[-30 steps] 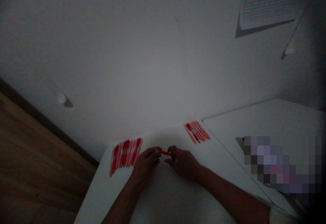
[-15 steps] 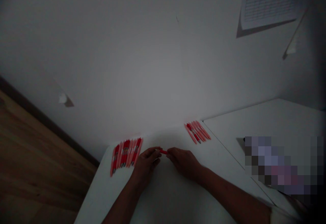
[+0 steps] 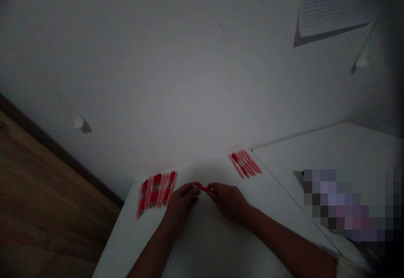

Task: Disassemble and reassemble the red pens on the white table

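Observation:
Between my two hands, just above the white table, is a red pen, mostly covered by the fingers. My left hand pinches its left end. At the other end, the fingertips of my right hand are closed on it. A row of several pens, some pink and some red with grey tips, lies left of my left hand. Beyond my right hand lies a smaller group of several pens, mostly pink, one of them red with a grey tip.
A pale wall rises directly behind the table. To the right, past a seam, a second white surface carries a pixelated object. Wooden flooring shows at left. A printed sheet hangs at upper right.
My right fingers have shifted very slightly at the red pen's end. Both hands otherwise keep their places, and the pen groups lie as before.

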`<state>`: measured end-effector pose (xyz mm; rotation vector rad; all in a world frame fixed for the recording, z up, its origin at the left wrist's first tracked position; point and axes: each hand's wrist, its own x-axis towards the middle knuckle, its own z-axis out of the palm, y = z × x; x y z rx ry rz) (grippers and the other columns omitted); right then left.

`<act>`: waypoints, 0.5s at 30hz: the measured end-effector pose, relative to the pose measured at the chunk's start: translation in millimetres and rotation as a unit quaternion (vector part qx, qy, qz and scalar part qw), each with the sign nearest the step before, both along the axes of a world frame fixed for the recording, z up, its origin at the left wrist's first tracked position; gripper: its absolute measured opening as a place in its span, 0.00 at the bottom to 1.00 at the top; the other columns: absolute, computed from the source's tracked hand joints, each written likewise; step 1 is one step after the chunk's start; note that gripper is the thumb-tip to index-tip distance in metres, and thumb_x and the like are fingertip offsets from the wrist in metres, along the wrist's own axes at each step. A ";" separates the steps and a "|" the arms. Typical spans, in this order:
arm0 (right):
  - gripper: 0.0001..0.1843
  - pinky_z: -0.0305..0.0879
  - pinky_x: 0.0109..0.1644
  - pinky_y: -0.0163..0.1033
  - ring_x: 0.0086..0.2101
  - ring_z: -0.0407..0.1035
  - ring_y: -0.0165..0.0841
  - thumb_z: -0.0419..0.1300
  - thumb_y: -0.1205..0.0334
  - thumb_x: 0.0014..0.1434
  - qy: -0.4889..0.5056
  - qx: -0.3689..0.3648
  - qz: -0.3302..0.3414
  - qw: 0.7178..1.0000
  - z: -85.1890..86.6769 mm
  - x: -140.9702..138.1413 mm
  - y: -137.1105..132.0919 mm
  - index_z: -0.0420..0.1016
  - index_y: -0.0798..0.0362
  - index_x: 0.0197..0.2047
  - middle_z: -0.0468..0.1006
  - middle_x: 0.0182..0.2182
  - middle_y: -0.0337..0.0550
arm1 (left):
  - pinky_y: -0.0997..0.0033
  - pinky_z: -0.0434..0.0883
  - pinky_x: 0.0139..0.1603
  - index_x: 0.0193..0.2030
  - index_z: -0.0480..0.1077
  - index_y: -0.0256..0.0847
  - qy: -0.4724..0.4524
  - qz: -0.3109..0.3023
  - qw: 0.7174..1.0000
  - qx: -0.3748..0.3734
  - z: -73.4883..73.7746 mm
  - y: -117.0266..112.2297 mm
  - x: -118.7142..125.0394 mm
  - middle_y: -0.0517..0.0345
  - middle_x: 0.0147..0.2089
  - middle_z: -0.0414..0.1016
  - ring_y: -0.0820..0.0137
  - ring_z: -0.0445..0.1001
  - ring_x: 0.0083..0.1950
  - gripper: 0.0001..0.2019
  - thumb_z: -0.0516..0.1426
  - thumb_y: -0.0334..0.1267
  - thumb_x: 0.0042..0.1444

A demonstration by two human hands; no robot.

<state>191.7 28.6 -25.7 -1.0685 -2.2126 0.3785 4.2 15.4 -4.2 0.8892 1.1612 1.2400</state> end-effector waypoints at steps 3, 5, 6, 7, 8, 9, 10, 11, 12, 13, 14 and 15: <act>0.11 0.60 0.34 0.34 0.30 0.71 0.31 0.55 0.55 0.63 0.026 -0.020 -0.010 0.999 -0.5 0.2 -0.3 0.65 0.53 0.45 0.76 0.32 0.40 | 0.78 0.68 0.36 0.37 0.78 0.40 -0.009 -0.002 1.000 0.004 -0.6 -0.1 0.4 0.55 0.34 0.74 0.74 0.70 0.36 0.13 0.67 0.40 0.43; 0.08 0.60 0.33 0.33 0.30 0.71 0.31 0.54 0.57 0.64 0.019 -0.022 -0.018 0.999 0.1 -0.3 0.0 0.66 0.53 0.39 0.76 0.31 0.40 | 0.78 0.69 0.37 0.37 0.78 0.40 -0.017 -0.003 1.000 0.006 -0.8 0.0 0.4 0.55 0.35 0.75 0.74 0.70 0.36 0.13 0.67 0.40 0.44; 0.09 0.60 0.34 0.34 0.31 0.71 0.31 0.52 0.57 0.65 0.011 -0.020 -0.023 0.999 0.6 -0.7 0.3 0.67 0.53 0.38 0.76 0.31 0.41 | 0.77 0.69 0.37 0.37 0.78 0.40 -0.018 -0.003 1.000 0.007 -0.8 0.1 0.4 0.55 0.35 0.75 0.74 0.70 0.37 0.13 0.67 0.40 0.44; 0.10 0.60 0.34 0.34 0.31 0.71 0.32 0.51 0.57 0.66 0.000 -0.016 -0.027 1.000 1.2 -1.1 0.6 0.67 0.53 0.38 0.77 0.32 0.42 | 0.77 0.69 0.37 0.38 0.78 0.39 -0.017 -0.001 1.000 0.007 -0.8 0.3 0.4 0.54 0.36 0.75 0.73 0.70 0.37 0.13 0.67 0.40 0.44; 0.11 0.60 0.35 0.34 0.32 0.72 0.32 0.50 0.57 0.67 -0.012 -0.012 -0.029 0.999 1.7 -1.4 0.8 0.68 0.53 0.38 0.77 0.32 0.42 | 0.77 0.69 0.37 0.38 0.78 0.39 -0.015 0.001 1.000 0.007 -0.7 0.5 0.4 0.54 0.36 0.75 0.73 0.70 0.37 0.13 0.67 0.40 0.44; 0.12 0.60 0.35 0.34 0.33 0.72 0.33 0.48 0.56 0.67 -0.024 -0.007 -0.030 0.999 2.2 -1.7 1.0 0.69 0.53 0.39 0.77 0.33 0.43 | 0.77 0.69 0.37 0.38 0.78 0.39 -0.011 0.004 1.000 0.008 -0.7 0.7 0.4 0.54 0.36 0.75 0.73 0.70 0.37 0.13 0.67 0.40 0.44; 0.13 0.60 0.35 0.35 0.34 0.72 0.33 0.47 0.56 0.68 -0.033 -0.002 -0.030 0.999 2.5 -1.8 1.0 0.69 0.52 0.39 0.77 0.33 0.43 | 0.78 0.68 0.37 0.37 0.78 0.39 -0.007 0.008 1.000 0.008 -0.8 0.9 0.5 0.54 0.36 0.75 0.73 0.70 0.37 0.13 0.67 0.40 0.44; 0.14 0.60 0.35 0.35 0.34 0.72 0.33 0.45 0.56 0.69 -0.037 0.001 -0.027 0.999 2.8 -1.7 1.0 0.69 0.52 0.40 0.78 0.34 0.44 | 0.78 0.68 0.36 0.37 0.79 0.39 -0.004 0.010 1.000 0.008 -1.1 1.2 0.5 0.54 0.35 0.75 0.73 0.70 0.37 0.13 0.67 0.41 0.43; 0.15 0.60 0.36 0.35 0.35 0.73 0.33 0.44 0.56 0.69 -0.034 0.001 -0.023 0.999 2.9 -1.5 0.8 0.69 0.52 0.42 0.78 0.35 0.44 | 0.78 0.68 0.36 0.36 0.79 0.39 -0.002 0.011 1.000 0.008 -1.4 1.5 0.6 0.54 0.34 0.75 0.73 0.70 0.36 0.13 0.68 0.41 0.43; 0.14 0.60 0.36 0.34 0.35 0.73 0.33 0.44 0.56 0.69 -0.026 -0.002 -0.018 1.000 2.9 -1.2 0.5 0.68 0.52 0.44 0.78 0.35 0.43 | 0.78 0.68 0.36 0.36 0.79 0.39 -0.001 0.012 1.000 0.009 -1.9 1.9 0.7 0.55 0.34 0.75 0.74 0.70 0.36 0.13 0.68 0.41 0.42; 0.14 0.60 0.36 0.34 0.34 0.73 0.32 0.46 0.55 0.69 -0.013 -0.008 -0.014 1.000 2.8 -0.8 0.2 0.67 0.52 0.45 0.78 0.35 0.43 | 0.78 0.68 0.35 0.36 0.79 0.39 0.000 0.013 1.000 0.010 -2.3 2.2 0.7 0.55 0.33 0.74 0.74 0.70 0.35 0.13 0.68 0.41 0.42; 0.13 0.60 0.35 0.34 0.34 0.73 0.32 0.48 0.54 0.67 0.000 -0.015 -0.011 1.000 2.6 -0.4 0.0 0.66 0.52 0.47 0.78 0.35 0.43 | 0.78 0.68 0.35 0.35 0.79 0.39 0.001 0.013 1.000 0.011 -2.6 2.5 0.8 0.55 0.32 0.74 0.74 0.70 0.35 0.13 0.68 0.41 0.42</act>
